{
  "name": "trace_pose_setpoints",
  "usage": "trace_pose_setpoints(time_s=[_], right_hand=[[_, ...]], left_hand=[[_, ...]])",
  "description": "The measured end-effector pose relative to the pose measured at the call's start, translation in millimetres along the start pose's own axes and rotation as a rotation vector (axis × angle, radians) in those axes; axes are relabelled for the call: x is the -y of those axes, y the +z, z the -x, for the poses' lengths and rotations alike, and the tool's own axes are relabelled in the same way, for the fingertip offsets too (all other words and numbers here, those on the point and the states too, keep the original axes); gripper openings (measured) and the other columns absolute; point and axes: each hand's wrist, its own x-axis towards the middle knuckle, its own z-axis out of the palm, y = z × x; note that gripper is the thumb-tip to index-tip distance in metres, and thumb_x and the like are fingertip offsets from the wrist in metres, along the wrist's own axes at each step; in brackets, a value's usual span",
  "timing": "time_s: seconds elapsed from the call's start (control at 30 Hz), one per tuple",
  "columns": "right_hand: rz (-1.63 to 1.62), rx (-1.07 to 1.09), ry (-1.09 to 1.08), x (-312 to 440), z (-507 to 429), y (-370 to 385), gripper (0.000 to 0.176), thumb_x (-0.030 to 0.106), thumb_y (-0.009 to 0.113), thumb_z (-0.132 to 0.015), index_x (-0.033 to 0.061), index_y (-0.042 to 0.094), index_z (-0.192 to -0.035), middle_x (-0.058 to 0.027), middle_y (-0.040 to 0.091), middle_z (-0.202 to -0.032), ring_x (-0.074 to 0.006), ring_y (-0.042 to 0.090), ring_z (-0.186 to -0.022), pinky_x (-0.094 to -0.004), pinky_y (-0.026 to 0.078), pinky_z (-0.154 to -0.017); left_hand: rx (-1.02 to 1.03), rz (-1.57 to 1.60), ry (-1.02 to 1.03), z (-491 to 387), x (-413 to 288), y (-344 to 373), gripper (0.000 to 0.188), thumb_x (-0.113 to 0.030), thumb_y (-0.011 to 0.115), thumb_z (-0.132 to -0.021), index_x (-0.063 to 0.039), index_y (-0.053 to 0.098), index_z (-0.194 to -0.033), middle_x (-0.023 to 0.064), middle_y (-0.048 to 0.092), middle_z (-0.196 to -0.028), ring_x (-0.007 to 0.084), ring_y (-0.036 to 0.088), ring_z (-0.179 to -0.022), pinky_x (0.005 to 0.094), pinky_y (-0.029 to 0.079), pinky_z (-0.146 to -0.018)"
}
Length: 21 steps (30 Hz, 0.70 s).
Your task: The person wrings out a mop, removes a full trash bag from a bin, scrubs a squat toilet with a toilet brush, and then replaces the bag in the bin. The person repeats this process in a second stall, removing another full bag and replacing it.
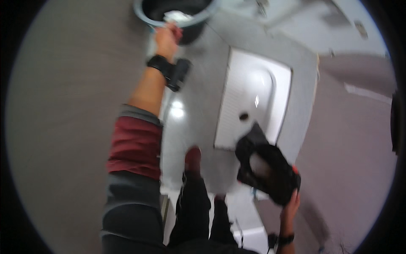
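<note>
My left hand [167, 36] reaches far forward, its fingers curled at the near rim of a dark round tub [203, 16] with a light grey-blue edge. Just beyond the fingers is a crumpled white piece [177, 16], perhaps paper or cloth. Blur hides whether the fingers hold the rim, the white piece or nothing. At the lower right, my right hand [291, 203] grips the lower end of a black bag-like container [279, 171] with small red spots. Its mouth is tilted up towards me and something pale shows inside.
A white ceramic squat toilet [253, 82] is set into the grey floor [190, 127], with a dark drain hole. Grey-brown walls [63, 111] rise on both sides. My red shoe [193, 158] stands left of the toilet, before a raised white step edge. Fittings [262, 7] line the far wall.
</note>
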Motion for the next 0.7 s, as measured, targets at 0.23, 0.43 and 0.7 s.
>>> trace_pose_setpoints(time_s=[0.23, 0.43, 0.7], right_hand=[[-0.1, -0.048, 0.106, -13.8, -8.9, 4.0, 0.041, 0.035, 0.045, -0.098, -0.0023, 0.056, -0.112, -0.0101, 0.06, -0.105, -0.0146, 0.055, -0.095, -0.025, 0.043, -0.086], [-0.147, -0.003, 0.094, -17.7, -9.6, -2.6, 0.038, 0.033, 0.046, -0.097, -0.0015, 0.057, -0.109, -0.0064, 0.059, -0.097, -0.0118, 0.053, -0.087, -0.0256, 0.043, -0.081], [-0.381, 0.214, -0.055, -62.6, -21.0, -8.0, 0.034, 0.029, 0.051, -0.096, -0.0026, 0.059, -0.105, -0.0029, 0.06, -0.093, -0.0078, 0.05, -0.082, -0.0228, 0.043, -0.075]], left_hand=[[0.01, -0.275, 0.075, 169.9, -15.7, -45.9, 0.014, -0.009, 0.063, -0.085, -0.006, 0.057, -0.097, 0.0051, 0.062, -0.09, 0.0139, 0.061, -0.079, 0.0302, 0.055, -0.076], [0.156, -0.561, -0.138, 363.6, -49.2, -39.7, 0.017, -0.004, 0.067, -0.074, -0.007, 0.054, -0.085, -0.0036, 0.057, -0.076, 0.0051, 0.05, -0.069, 0.021, 0.042, -0.067], [0.474, -0.667, -0.358, 534.4, -41.7, 7.5, 0.026, 0.004, 0.077, -0.07, -0.008, 0.057, -0.081, -0.0063, 0.054, -0.074, 0.0026, 0.053, -0.067, 0.0179, 0.046, -0.06]])
